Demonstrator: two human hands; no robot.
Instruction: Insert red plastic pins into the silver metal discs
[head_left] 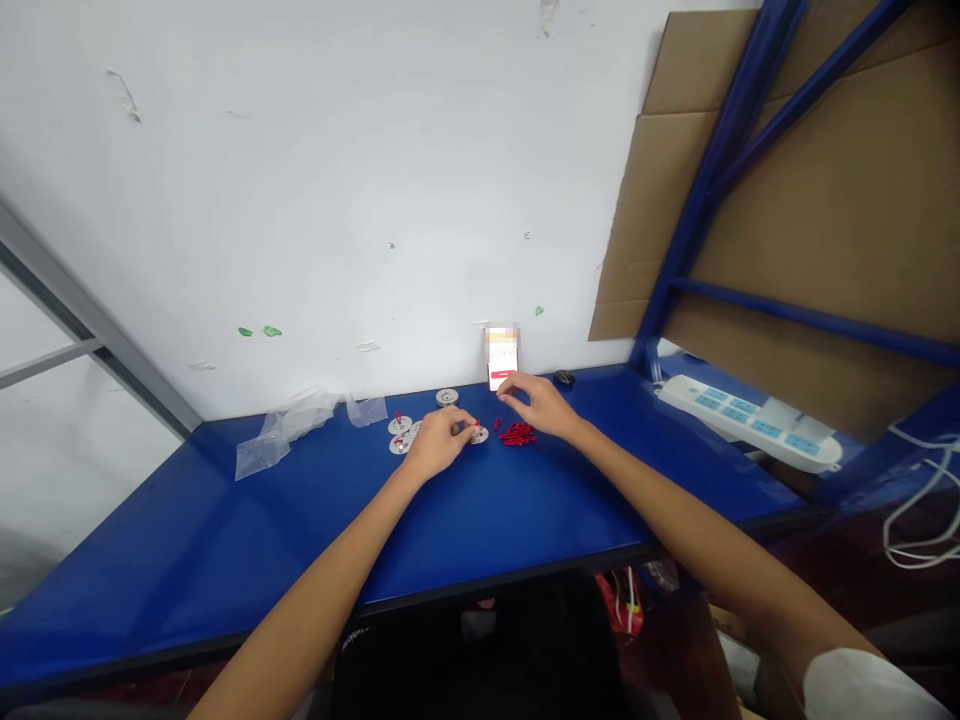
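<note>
My left hand (pixel 439 440) is closed, thumb and fingertips pinching the edge of a round silver disc (pixel 482 436) with a bit of red at its top. To the right of that disc, my right hand (pixel 541 402) is raised over the table with thumb and fingertips drawn together; whatever they hold, if anything, is too small to make out. Below it lies a small pile of red cord loops (pixel 517 434), with a single red loop (pixel 498 424) beside it. Several more silver discs (pixel 400 425) lie left of my left hand, some with red loops on them, partly hidden by the hand.
A stack of discs (pixel 447 397) sits near the wall. A lit phone (pixel 502 360) leans there, close behind my right hand. Clear plastic bags (pixel 289 430) lie at left on the blue table (pixel 465 530). A black object (pixel 564 378) and a white power strip (pixel 750 420) are at right.
</note>
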